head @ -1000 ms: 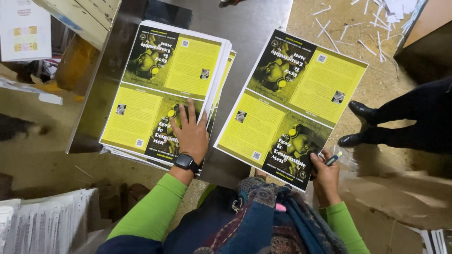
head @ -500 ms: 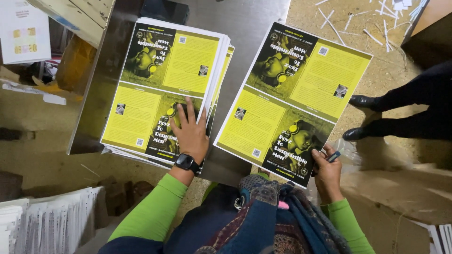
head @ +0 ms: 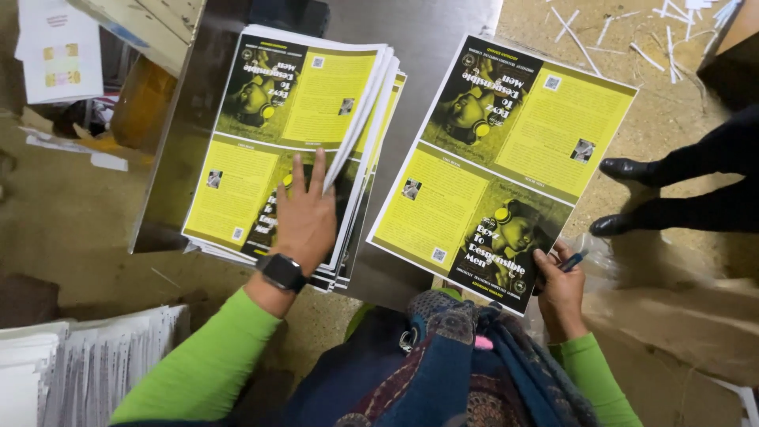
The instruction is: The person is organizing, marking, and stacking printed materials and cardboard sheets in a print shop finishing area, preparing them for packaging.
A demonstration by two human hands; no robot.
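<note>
Since earlier: loose printed sheet (head: 506,166) held slightly higher, bystander's black shoes (head: 624,198) shifted | left hand (head: 304,217) flat, fingers spread, pinning stack of printed sheets (head: 292,150) on steel desk (head: 427,32) so it stays squared | right hand (head: 561,285) grip pinches sheet's near corner, pen tucked alongside, sheet overhanging desk edge.

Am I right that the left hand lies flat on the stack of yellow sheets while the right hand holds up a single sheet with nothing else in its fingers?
Not quite: the right hand also holds a dark pen against the sheet, as the head view shows. The left hand does lie flat on the stack.
</note>
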